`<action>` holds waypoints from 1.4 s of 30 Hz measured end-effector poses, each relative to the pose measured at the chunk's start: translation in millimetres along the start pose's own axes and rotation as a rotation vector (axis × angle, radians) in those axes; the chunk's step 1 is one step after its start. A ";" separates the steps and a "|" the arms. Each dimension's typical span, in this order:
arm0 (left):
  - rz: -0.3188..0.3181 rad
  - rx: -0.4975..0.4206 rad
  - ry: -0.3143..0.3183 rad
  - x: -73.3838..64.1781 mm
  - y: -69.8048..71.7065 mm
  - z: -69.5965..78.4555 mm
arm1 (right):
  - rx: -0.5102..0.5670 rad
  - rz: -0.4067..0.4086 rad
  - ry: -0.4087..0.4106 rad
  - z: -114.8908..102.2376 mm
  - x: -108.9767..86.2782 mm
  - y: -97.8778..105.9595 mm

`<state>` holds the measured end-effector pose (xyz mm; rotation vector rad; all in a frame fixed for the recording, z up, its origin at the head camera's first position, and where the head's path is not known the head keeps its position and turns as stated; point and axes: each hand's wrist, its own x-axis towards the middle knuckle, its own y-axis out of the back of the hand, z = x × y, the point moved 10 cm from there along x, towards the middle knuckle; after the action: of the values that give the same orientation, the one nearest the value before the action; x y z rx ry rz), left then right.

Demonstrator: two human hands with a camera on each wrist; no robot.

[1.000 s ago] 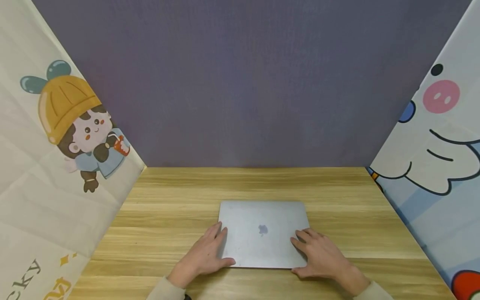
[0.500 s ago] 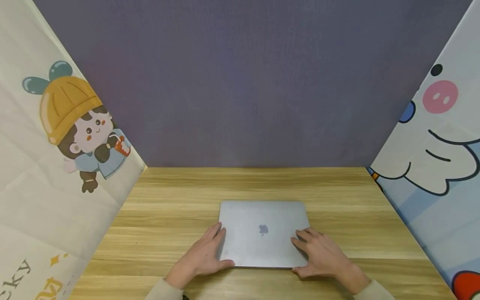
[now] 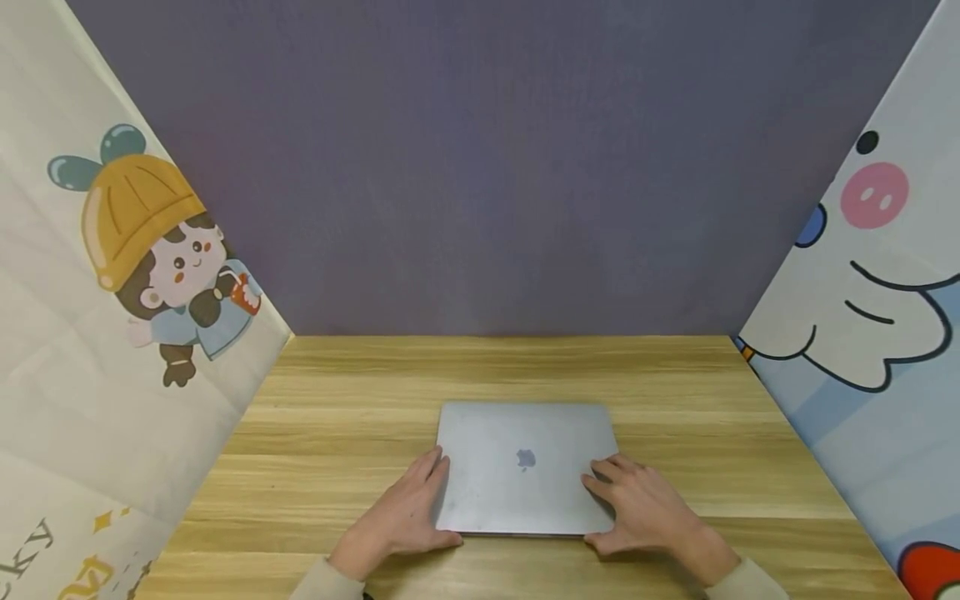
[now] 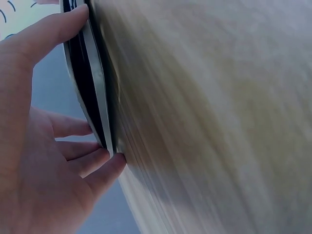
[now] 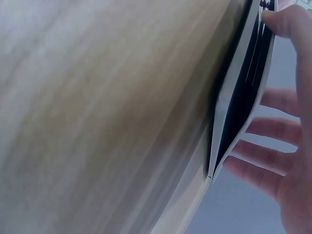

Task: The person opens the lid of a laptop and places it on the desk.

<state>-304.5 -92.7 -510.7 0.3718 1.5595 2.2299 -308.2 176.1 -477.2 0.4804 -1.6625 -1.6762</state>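
Laptop (image 3: 525, 487): silver-grey, flat on the worktop (image 3: 337, 400) at about 6 o'clock in the head view; 12 o'clock points away from the person.
Lid (image 3: 487, 508): outer side up, dark apple logo (image 3: 526, 459) near its middle. Both wrist views show it slightly raised, a dark gap between it and the base (image 5: 224, 105) narrowing towards the 12 o'clock edge.
Left hand (image 3: 401, 512): at 8 o'clock from the logo, grasping the laptop's near corner, thumb at the 6 o'clock edge, fingers along the 9 o'clock side.
Right hand (image 3: 641, 512): at 4 o'clock, grasping the opposite near corner, thumb at the 6 o'clock edge, fingertips on the lid by the 3 o'clock side.
Sleeves: pale cuffs (image 3: 327, 581) at both wrists.
Backdrop (image 3: 480, 167): plain purple-grey, rising behind the worktop at 12 o'clock.
Side panels: at 10 o'clock a cartoon child in a yellow hat (image 3: 138, 208); at 2 o'clock a white figure with a pink snout (image 3: 875, 195).
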 end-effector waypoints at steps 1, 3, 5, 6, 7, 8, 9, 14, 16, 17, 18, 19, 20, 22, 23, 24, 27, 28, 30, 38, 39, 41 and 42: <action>0.001 0.001 0.000 -0.4 -0.1 -0.2 | 0.001 0.002 0.003 -0.3 0.0 0.2; 0.006 0.002 -0.002 -1.1 0.0 -0.3 | 0.003 0.005 0.008 -0.7 -0.1 0.7; 0.010 0.000 -0.003 -1.8 -0.1 -0.4 | 0.005 0.002 0.011 -0.7 -0.2 1.1; 0.016 -0.001 -0.008 -2.0 0.3 0.1 | 0.007 0.001 0.013 -0.7 -0.3 1.5; 0.022 0.000 -0.012 -2.2 0.6 0.4 | 0.010 -0.001 0.013 -0.5 -0.3 1.9; 0.027 -0.001 -0.015 -2.5 1.0 0.7 | 0.011 -0.001 0.014 -0.4 -0.3 2.8; 0.031 -0.005 -0.017 -2.6 1.2 0.9 | 0.013 0.000 0.016 -0.3 -0.1 4.0; 0.029 -0.020 -0.005 -2.2 1.7 0.0 | 0.019 0.016 0.029 -0.9 0.5 9.7; 0.025 -0.020 0.001 -2.2 1.8 -0.3 | 0.015 0.020 0.036 -1.5 0.5 10.9; 0.024 -0.016 0.004 -2.4 1.7 -0.4 | 0.013 0.020 0.038 -1.9 0.5 11.3; 0.023 -0.014 0.006 -2.7 2.0 -0.3 | 0.011 0.020 0.039 -2.0 0.5 11.8; 0.022 -0.011 0.008 -3.0 2.1 -0.2 | 0.012 0.019 0.040 -2.3 0.4 11.8; 0.022 -0.011 0.010 -3.6 2.6 0.3 | 0.013 0.017 0.039 -2.4 0.3 11.7; 0.022 -0.016 0.013 -4.6 3.0 1.1 | 0.022 0.008 0.034 -1.8 0.2 11.4; 0.023 -0.016 0.014 -4.8 3.1 1.5 | 0.027 -0.002 0.029 -1.1 0.2 10.9; 0.025 -0.016 0.015 -5.0 3.2 1.9 | 0.033 -0.011 0.023 -0.4 0.1 10.7; 0.033 -0.013 0.013 -5.5 3.7 2.8 | 0.045 -0.028 0.011 1.7 0.1 11.6; 0.037 -0.010 0.013 -5.6 4.1 3.0 | 0.049 -0.032 0.008 2.4 0.1 12.3; 0.045 -0.012 0.018 -6.0 5.2 2.6 | 0.054 -0.033 0.005 2.9 0.2 13.8; 0.068 -0.036 0.045 -7.7 6.4 -2.8 | 0.069 -0.023 0.007 3.5 1.3 16.8; 0.072 -0.040 0.045 -7.9 6.8 -3.0 | 0.073 -0.023 0.007 3.6 1.4 17.2; 0.078 -0.048 0.042 -8.5 7.5 -3.0 | 0.080 -0.023 0.006 4.1 1.6 17.9; 0.081 -0.050 0.040 -8.9 7.8 -2.8 | 0.085 -0.025 0.004 4.5 1.8 18.2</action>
<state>-299.1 -101.5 -504.3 0.3839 1.5316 2.3467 -308.5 179.6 -458.8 0.5472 -1.7370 -1.6257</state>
